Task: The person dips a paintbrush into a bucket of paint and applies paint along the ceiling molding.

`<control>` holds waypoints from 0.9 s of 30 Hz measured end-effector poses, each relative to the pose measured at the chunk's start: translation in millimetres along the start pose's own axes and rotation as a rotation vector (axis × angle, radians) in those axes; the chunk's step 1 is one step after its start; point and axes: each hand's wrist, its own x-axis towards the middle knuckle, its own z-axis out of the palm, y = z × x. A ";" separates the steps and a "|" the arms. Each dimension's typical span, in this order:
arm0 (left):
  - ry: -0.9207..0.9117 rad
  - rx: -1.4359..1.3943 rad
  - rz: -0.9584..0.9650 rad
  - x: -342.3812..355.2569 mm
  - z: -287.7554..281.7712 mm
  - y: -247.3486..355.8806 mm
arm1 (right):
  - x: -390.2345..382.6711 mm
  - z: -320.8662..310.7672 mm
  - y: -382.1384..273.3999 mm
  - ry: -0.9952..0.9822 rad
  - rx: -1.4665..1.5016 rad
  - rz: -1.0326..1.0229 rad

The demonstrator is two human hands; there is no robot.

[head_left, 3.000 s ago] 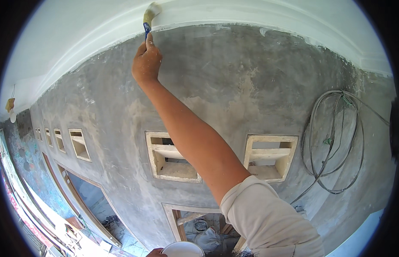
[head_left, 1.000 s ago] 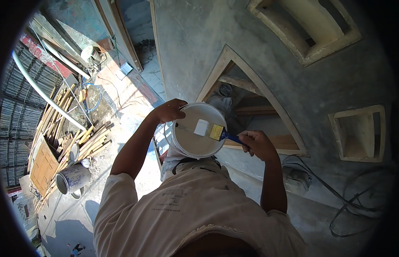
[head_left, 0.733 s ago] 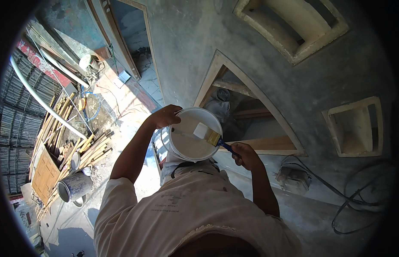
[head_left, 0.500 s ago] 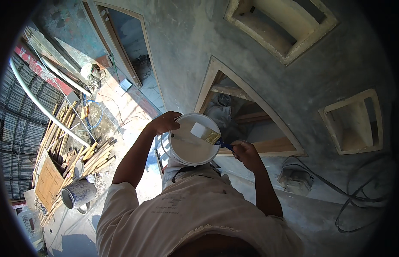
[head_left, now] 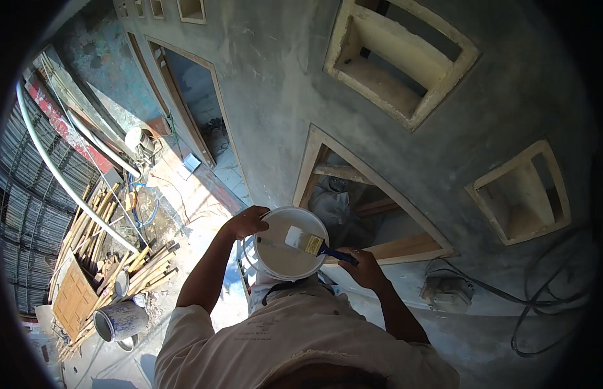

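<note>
In front of my chest is a white bucket with pale, off-white liquid inside. My left hand is closed over its upper left rim, thumb on the inner side. My right hand grips the dark blue handle of a paintbrush. The brush reaches in over the bucket's right rim, and its bristles are coated white. Those bristles lie over the liquid; whether they touch it I cannot tell. The fingers of the right hand are partly hidden behind the handle.
A grey plastered wall with a framed window opening and vent blocks stands ahead and right. Cables hang at the right. Bamboo poles, a paint-stained drum and a pale pipe are on the left.
The view has tilted, so the wall and vents sit lower. Bucket and hands appear slightly lower. The brush has turned flatter, showing more of its handle. Both grips stay the same.
</note>
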 end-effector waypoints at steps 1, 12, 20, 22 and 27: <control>-0.010 0.063 0.006 2.9 -0.4 -5.8 | 0.5 1.2 4.8 0.023 0.007 -0.064; -0.066 -0.010 -0.050 12.6 0.1 -32.8 | -11.3 4.8 -4.4 0.064 -0.374 -0.120; 0.020 0.016 -0.120 1.6 -10.6 -48.0 | 30.2 -4.3 8.9 0.078 -0.401 -0.111; -0.066 0.052 -0.079 6.0 -3.7 -11.9 | 6.4 -37.8 -17.4 0.246 -0.377 -0.251; -0.064 -0.015 -0.147 -3.2 -5.5 -5.6 | 38.5 -116.7 -127.1 0.495 -0.518 -0.709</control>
